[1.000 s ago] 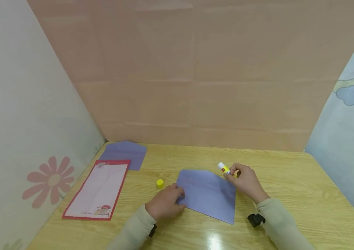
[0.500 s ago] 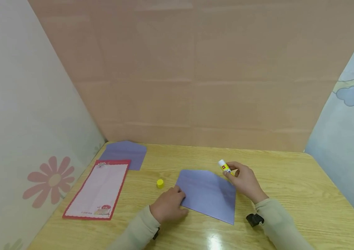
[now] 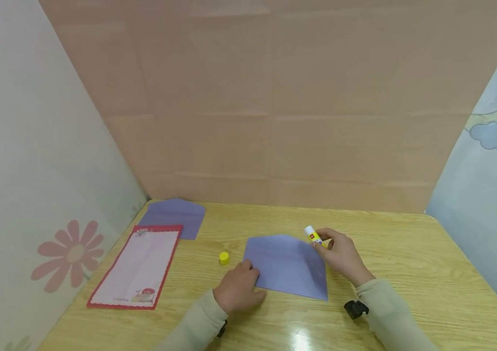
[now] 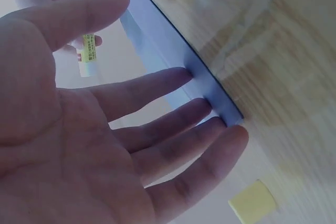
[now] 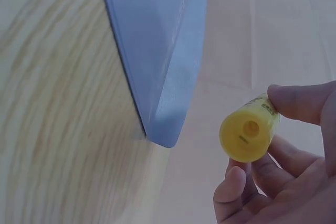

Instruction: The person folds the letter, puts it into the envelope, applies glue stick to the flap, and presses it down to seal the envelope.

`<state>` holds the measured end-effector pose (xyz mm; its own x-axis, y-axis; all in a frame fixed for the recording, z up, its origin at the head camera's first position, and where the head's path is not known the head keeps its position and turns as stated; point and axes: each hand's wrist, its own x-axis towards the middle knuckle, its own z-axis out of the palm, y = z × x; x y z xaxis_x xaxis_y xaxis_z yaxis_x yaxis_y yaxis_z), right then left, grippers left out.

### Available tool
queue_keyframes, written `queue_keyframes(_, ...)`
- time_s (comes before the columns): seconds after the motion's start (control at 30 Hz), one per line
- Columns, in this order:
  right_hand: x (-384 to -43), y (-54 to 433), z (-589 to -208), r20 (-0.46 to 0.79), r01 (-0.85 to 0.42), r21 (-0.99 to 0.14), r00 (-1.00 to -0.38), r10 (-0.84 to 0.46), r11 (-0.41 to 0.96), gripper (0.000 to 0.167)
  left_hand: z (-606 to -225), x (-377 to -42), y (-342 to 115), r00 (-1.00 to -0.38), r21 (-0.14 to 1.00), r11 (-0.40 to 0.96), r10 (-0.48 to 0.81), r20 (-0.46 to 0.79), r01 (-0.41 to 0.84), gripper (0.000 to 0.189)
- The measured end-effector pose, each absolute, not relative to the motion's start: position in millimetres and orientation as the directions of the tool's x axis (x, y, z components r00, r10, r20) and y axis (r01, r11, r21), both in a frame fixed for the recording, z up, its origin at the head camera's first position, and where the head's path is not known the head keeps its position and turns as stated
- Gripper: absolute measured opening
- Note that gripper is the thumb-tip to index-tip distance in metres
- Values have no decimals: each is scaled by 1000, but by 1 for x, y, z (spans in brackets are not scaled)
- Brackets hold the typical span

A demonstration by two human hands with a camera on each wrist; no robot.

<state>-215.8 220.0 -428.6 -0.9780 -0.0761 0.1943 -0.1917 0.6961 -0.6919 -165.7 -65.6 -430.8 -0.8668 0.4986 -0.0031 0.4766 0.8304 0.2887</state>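
A purple envelope lies on the table with its flap edge pointing away from the person. At its left side rests my left hand; in the left wrist view its outstretched fingertips touch the envelope's edge. My right hand pinches an uncapped glue stick between thumb and fingers, just beyond the envelope's far right corner. The white end of the stick points up and to the left, and its yellow base faces the right wrist camera. A yellow glue stick cap stands left of the envelope.
To the left lies a red-bordered sheet of letter paper, overlapping a second purple envelope at the back left. A brown paper-like backdrop rises behind the wooden table, with pale walls at both sides.
The envelope has turned a little, its near right corner shifting away from the person. My left hand has slid slightly right. The right hand keeps the glue stick in nearly the same place.
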Motion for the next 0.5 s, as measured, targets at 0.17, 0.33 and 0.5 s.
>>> queue_keyframes(0.17,-215,219,-429,188,-189,-695,-979,-78,694,36,-432,-171,-68,-864,364,805,504,-2,469,41)
queue_keyframes(0.33,-215,219,-429,178,-189,-696,-980,-88,693,35,-434,-182,-79,-886,465,769,457,80,439,30)
queue_keyframes(0.5,-214,216,-428,169,-187,-710,-981,-94,679,35,-434,-196,-94,-928,369,853,314,202,369,28)
